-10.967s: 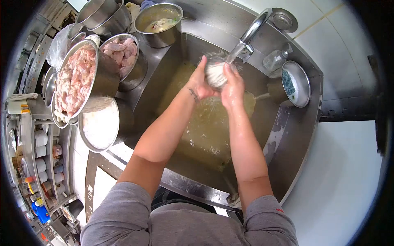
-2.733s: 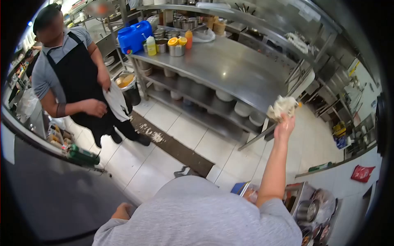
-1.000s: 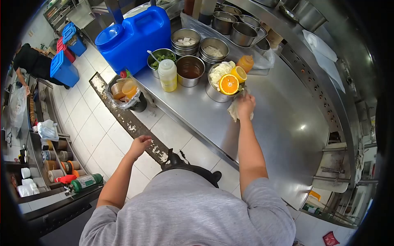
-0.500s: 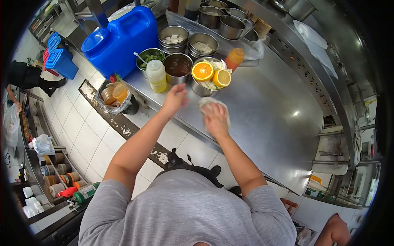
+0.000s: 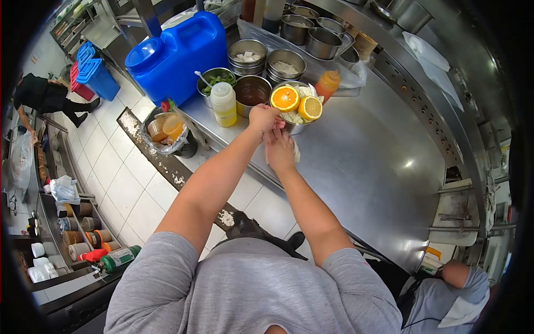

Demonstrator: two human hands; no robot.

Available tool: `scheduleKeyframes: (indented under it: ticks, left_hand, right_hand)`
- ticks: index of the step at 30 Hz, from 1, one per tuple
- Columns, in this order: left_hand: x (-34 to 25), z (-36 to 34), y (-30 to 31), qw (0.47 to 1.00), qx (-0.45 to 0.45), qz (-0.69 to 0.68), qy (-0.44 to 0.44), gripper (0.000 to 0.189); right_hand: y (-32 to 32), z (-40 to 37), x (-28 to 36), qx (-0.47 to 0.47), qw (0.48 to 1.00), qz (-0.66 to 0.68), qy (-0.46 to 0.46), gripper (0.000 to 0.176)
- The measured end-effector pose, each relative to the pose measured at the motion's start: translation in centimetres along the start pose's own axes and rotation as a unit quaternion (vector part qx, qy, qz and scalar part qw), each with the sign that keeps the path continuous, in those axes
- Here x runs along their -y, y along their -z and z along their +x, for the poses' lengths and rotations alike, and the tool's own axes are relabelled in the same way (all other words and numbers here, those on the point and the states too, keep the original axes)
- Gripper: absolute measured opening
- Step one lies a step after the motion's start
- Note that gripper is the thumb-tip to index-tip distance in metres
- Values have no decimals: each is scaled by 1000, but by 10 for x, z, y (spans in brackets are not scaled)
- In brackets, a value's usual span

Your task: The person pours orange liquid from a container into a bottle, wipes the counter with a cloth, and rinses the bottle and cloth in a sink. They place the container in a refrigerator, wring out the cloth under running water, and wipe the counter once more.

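My left hand (image 5: 265,117) is at the near left side of a metal pot (image 5: 295,129), its fingers closed at the rim. In the pot lie an orange half (image 5: 285,98) and a lemon half (image 5: 310,108), cut faces up, on pale chopped pieces. My right hand (image 5: 280,147) presses a white cloth (image 5: 296,153) to the counter just below the pot; the palm hides most of the cloth. Left of my hands stand a squeeze bottle (image 5: 224,106) of yellow liquid and a metal pot of dark brown liquid (image 5: 253,94).
A large blue jug (image 5: 178,61) stands at the counter's left end, near metal tins (image 5: 247,55) and an orange squeeze bottle (image 5: 328,85). A lined bin (image 5: 167,133) is beside the steel counter (image 5: 378,167). One person (image 5: 44,94) is far left, another (image 5: 450,298) lower right.
My left hand has moved right and closed at the pot's rim. My right hand and the cloth have shifted left, close under it. The view has turned slightly, and the person at lower right shows more.
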State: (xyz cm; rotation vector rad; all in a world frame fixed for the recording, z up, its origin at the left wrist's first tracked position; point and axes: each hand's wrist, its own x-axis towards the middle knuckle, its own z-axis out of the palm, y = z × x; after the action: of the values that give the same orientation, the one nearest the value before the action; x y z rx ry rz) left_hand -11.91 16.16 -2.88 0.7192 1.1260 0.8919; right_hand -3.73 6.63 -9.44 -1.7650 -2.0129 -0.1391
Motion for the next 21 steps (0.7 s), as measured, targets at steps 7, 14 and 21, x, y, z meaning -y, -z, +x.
scheduleKeyframes:
  ticks: [7, 14, 21]
  left_hand:
    - [3, -12, 1, 999, -2, -31, -15, 19]
    - [19, -38, 33, 996, 62, -64, -13, 22]
    - [82, -92, 86, 980, 131, 51, 141, 22]
  right_hand:
    - [31, -51, -74, -22, 970, -104, -220, 42]
    - [96, -114, -191, -45, 850, -221, -475, 47]
    - [62, -135, -66, -15, 988, 22, -153, 38]
